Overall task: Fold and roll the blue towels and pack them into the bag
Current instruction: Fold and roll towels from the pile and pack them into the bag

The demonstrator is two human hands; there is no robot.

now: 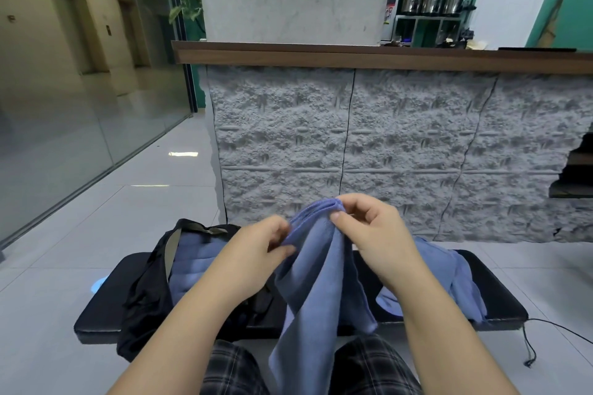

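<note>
While the blue towel (316,282) hangs lifted in front of me, I hold it by its top edge with both hands. My left hand (256,250) pinches the bunched hem, thumb against curled fingers, clamped on the cloth. My right hand (372,234) does the same just beside it, thumb tip pressed on the gathered corner, fingers curled over the far side. Both grips sit close together at the highest point, so the body of the towel drops freely between my knees and the edges can be sorted out; I judge I am finding the corners before folding.

The black bag (150,279) sits open on the left end of the black bench (500,295), its mouth turned up toward me, with blue rolled towels (192,269) already packed side by side inside. That placement keeps it within reach of my left hand. A loose heap of further blue towels (455,279) lies on the right end of the bench, apart from the bag, awaiting treatment.

Assessment: packing is partly done; the held towel is not yet folded.
</note>
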